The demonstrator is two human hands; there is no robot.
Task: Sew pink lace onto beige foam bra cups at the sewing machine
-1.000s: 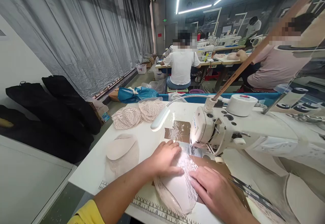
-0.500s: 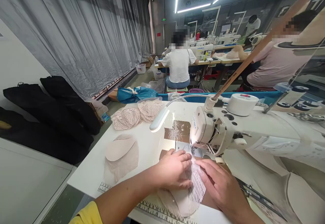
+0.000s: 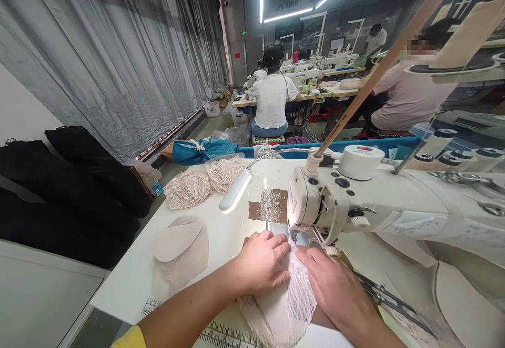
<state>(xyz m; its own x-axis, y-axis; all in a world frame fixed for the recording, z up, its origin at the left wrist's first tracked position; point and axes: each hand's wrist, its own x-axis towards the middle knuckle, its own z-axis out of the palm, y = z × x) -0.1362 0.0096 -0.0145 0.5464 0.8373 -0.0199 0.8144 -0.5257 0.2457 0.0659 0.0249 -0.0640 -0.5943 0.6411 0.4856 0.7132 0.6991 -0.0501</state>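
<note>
A beige fabric piece with white lace (image 3: 302,298) lies on the sewing machine's bed, its top end close to the needle area. My left hand (image 3: 262,264) rests flat on the piece's left side, thumb spread from the fingers. Along the right edge of the lace, my right hand (image 3: 333,282) lies with its fingers stretched out, touching the fabric. Both hands press from above, and neither visibly grips it. The white sewing machine head (image 3: 310,198) stands just beyond my fingers. Its needle and presser foot are mostly hidden.
Left on the table are stacked beige cup pieces (image 3: 179,248) and lace cups (image 3: 187,189). A lamp (image 3: 235,191) hangs over the tabletop. Rulers (image 3: 226,335) mark the front edge. More beige pieces (image 3: 467,300) lie right. Co-workers sit at machines ahead, one in a white shirt (image 3: 270,101).
The camera view has shifted slightly, moving the scene left in the picture. My hands stay on the lace piece, with slightly more lace showing between them.
</note>
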